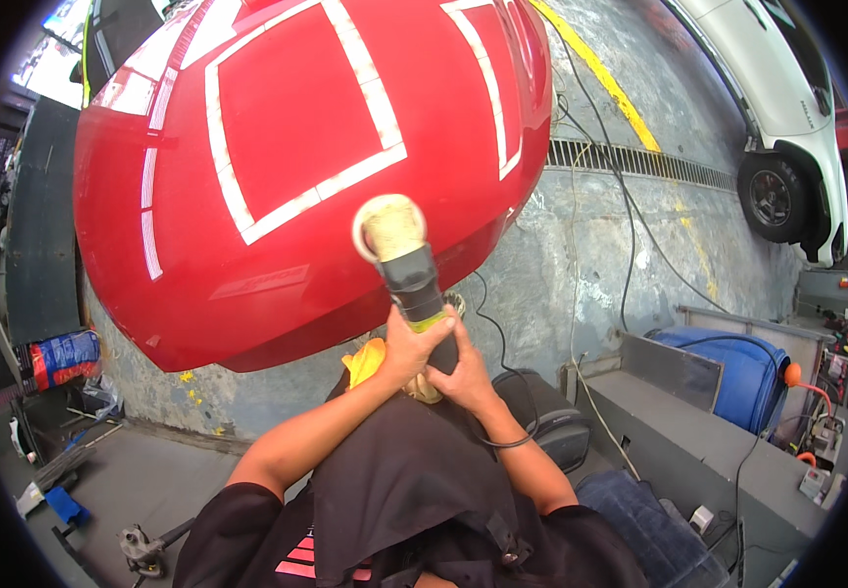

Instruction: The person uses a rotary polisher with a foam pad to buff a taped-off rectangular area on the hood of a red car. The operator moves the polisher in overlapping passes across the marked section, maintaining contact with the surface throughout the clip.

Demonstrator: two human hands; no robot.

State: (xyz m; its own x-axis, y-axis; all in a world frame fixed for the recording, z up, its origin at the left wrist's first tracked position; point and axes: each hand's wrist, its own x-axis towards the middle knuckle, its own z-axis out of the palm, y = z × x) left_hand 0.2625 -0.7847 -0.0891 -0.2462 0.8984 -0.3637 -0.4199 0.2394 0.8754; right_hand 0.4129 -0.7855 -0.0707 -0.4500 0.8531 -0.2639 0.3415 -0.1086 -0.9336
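Note:
A polisher (pixel 412 278) with a round cream pad (pixel 390 227) is held out in front of my body. My left hand (pixel 410 345) wraps round its body just behind the dark neck. Close behind it, my right hand (pixel 463 368) grips the rear part, fingers mostly hidden. The pad appears over the near part of a glossy red car panel (pixel 296 108); whether it touches cannot be told. White angular outlines (pixel 306 199) show on the red paint, tape or light reflections. A yellow cloth (pixel 365 361) is beside my left wrist.
Black cables (pixel 629 211) trail across the grey floor to the right, over a drain grate (pixel 678 167). A white vehicle (pixel 786 88) stands far right. A low grey wall (pixel 639 392) and a blue container (pixel 732 377) lie at right; a black case (pixel 546 426) sits nearer.

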